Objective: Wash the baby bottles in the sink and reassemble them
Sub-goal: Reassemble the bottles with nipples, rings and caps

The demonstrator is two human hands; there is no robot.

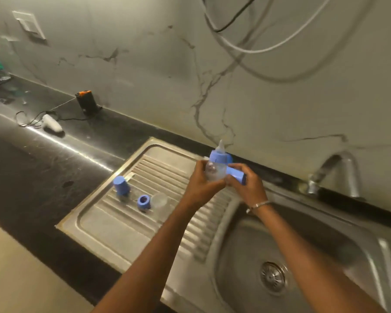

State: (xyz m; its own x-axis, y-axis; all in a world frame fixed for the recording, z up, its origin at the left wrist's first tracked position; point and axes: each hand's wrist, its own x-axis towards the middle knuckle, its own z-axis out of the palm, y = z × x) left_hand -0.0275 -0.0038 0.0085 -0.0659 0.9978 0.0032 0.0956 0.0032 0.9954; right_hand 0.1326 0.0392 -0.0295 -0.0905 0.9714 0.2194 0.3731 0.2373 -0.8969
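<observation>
Now my left hand (200, 180) grips the light, slippery bottle (216, 167); my right hand (244, 184), at three o'clock, pinches its cap (236, 175).

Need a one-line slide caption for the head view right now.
Left hand grips a nippled baby bottle while right hand holds a blue cap beside it, above the drainboard.

Single head-worn wide-angle view, looking forward and down over a steel sink (339, 249) and its ribbed drainboard (127, 224), tilting so the counter (32, 159) is running diagonally. Both forearms are reaching in from the bottom edge, hands near frame center. The marbled wall (145, 53) is filling the upper half, tap (334, 172) at right. Edges are blurring.
</observation>
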